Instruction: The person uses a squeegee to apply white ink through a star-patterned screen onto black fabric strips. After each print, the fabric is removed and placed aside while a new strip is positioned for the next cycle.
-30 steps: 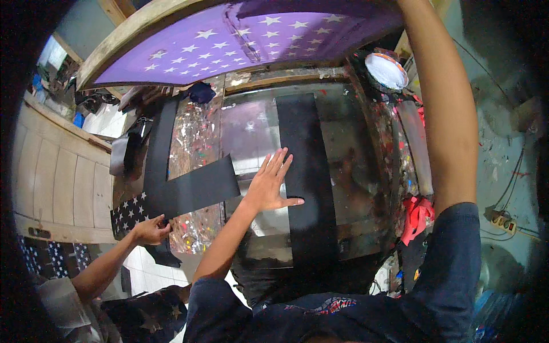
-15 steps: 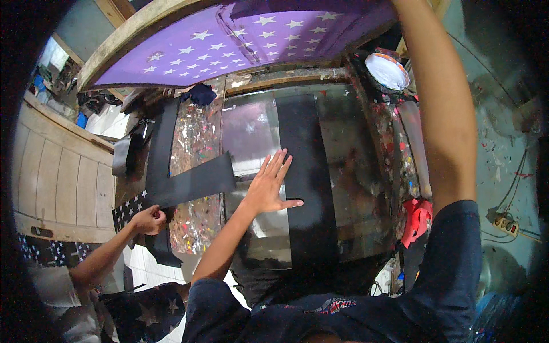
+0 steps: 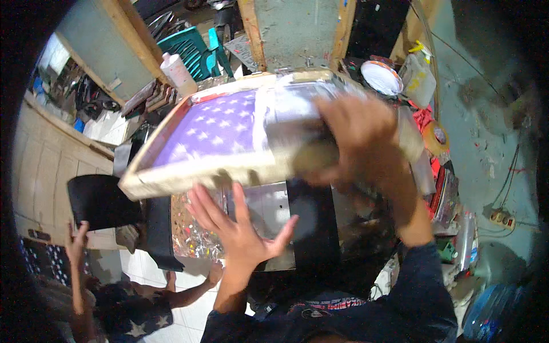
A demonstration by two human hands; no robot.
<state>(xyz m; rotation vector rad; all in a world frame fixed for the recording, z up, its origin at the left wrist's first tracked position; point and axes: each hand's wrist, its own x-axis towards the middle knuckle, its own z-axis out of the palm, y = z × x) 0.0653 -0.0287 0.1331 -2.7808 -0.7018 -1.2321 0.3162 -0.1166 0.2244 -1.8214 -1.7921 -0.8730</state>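
A wooden screen frame with purple star-printed mesh tilts low over the worktable. My right hand, blurred, is closed on the frame's right part, near a dark shape I cannot make out. Just below the front rail, my left hand is open with fingers spread; whether its fingertips touch the wood is unclear. Beneath them lie a glass pane and a black fabric strip, partly hidden.
At left, a co-worker's hand is by black fabric. A white bottle and green chair stand behind. A white-filled container, tape roll and red cloth sit right; a power strip is on the wall.
The raised frame has swung down toward me with my right hand. My left hand has lifted off the strip and moved lower. The co-worker's black fabric has moved left.
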